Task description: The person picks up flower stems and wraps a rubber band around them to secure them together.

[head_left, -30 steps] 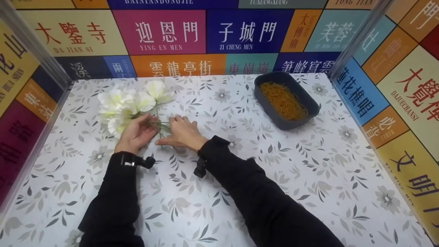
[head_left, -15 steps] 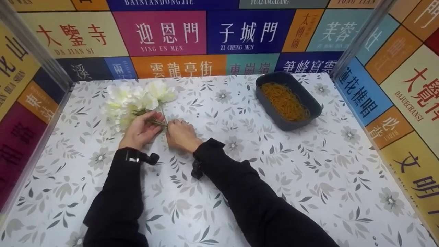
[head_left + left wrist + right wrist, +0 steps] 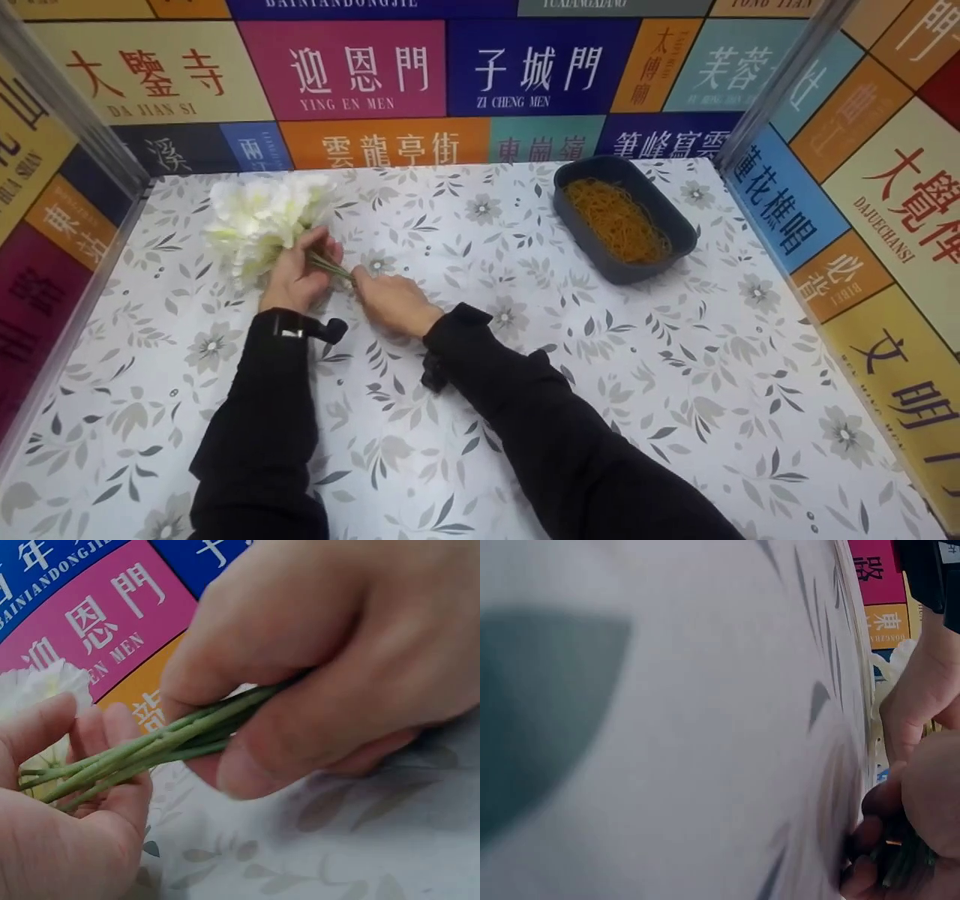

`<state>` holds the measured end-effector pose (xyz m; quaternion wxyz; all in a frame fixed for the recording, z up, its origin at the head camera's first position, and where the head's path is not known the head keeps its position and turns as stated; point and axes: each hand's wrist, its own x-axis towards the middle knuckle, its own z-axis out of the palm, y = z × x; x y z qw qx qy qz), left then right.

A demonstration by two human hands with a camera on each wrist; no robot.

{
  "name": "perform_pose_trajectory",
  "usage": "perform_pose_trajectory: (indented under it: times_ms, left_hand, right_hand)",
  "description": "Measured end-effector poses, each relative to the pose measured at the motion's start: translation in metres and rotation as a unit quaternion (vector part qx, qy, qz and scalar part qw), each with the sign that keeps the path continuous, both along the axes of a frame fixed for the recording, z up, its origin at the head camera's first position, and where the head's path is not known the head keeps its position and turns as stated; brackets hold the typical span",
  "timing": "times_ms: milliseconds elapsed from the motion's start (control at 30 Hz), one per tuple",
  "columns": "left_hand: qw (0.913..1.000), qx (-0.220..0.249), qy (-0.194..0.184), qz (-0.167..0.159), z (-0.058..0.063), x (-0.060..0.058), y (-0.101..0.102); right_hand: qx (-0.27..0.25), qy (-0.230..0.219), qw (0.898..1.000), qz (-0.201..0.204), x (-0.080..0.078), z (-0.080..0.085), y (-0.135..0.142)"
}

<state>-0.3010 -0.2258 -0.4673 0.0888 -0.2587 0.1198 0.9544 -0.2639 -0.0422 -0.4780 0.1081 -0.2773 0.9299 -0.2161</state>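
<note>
blooms [image 3: 262, 217] have drawn together beyond the left hand [image 3: 300, 274], loosely curled round the stems [image 3: 161, 742]; right hand [image 3: 394, 300] pinches them, any slip could splay them

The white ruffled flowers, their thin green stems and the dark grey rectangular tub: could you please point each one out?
White ruffled flowers [image 3: 259, 214]: head view, middle of the blossoms.
Thin green stems [image 3: 171, 738]: left wrist view, their bare middle stretch.
Dark grey rectangular tub [image 3: 636, 274]: head view, near outer wall.
</note>
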Motion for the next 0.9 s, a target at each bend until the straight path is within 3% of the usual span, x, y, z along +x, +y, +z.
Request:
perform_pose_trajectory:
  times_ms: [67,133,200,267,367,700,900]
  left_hand:
    - [0.9994,0.024,-0.005,0.023,0.001,0.0,-0.003]
    - [0.9986,0.039,-0.011,0.034,0.002,0.0,-0.005]
    - [0.9978,0.052,-0.012,0.04,0.003,-0.001,-0.005]
    - [0.9976,0.056,-0.009,0.04,0.003,-0.001,-0.005]
    - [0.9983,0.048,-0.006,0.032,0.002,-0.001,-0.004]
    - [0.9977,0.044,-0.018,0.049,0.001,0.006,0.009]
    - [0.9977,0.046,0.032,0.036,0.01,0.016,0.032]
  right_hand:
    - [-0.069,-0.101,0.992,-0.037,0.0,0.002,0.003]
    - [-0.123,-0.17,0.975,-0.068,0.0,0.003,0.006]
    - [-0.108,-0.156,0.981,-0.033,0.0,0.003,0.009]
    - [-0.071,-0.095,0.993,0.027,-0.001,0.003,0.011]
    - [-0.021,-0.004,0.995,0.097,-0.001,0.003,0.012]
    - [0.002,-0.02,0.992,0.126,0.0,0.008,0.024]
    - [-0.026,-0.018,0.99,0.139,0.004,0.019,0.051]
